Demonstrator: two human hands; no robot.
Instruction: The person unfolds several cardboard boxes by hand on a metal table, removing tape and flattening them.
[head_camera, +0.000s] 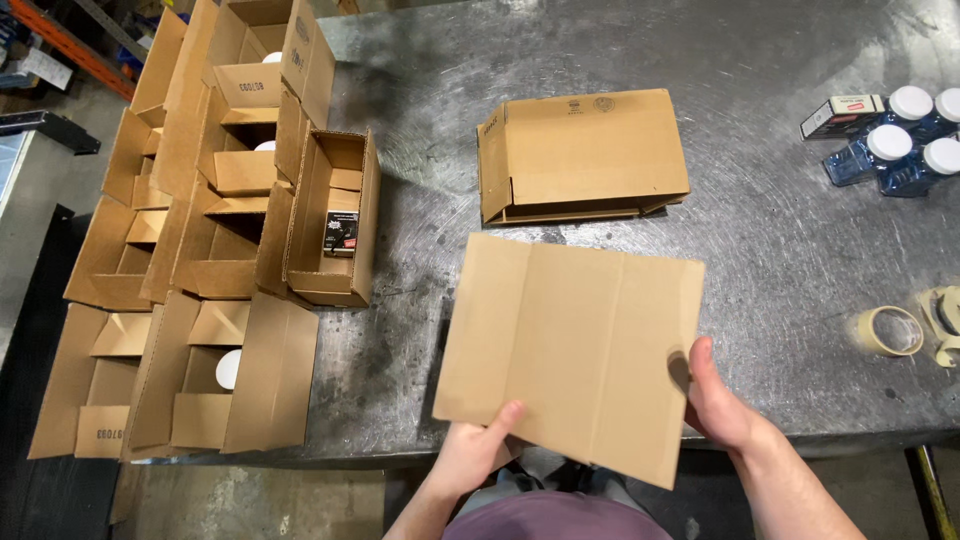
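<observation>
We held a flat, unfolded cardboard box (572, 350) over the near edge of the metal table (780, 260), left hand (478, 452) and right hand (718, 400) gripping its near corners. More flat boxes (582, 155) waited behind; several opened boxes (225, 240) stood left.

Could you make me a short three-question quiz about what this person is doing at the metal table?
1. True or false: both hands grip the flat cardboard sheet.
2. Which sits nearer the roll of tape: A) the right hand, B) the left hand?
3. What colour are the caps on the blue bottles?

Key: 1 true; 2 A; 3 white.
</observation>
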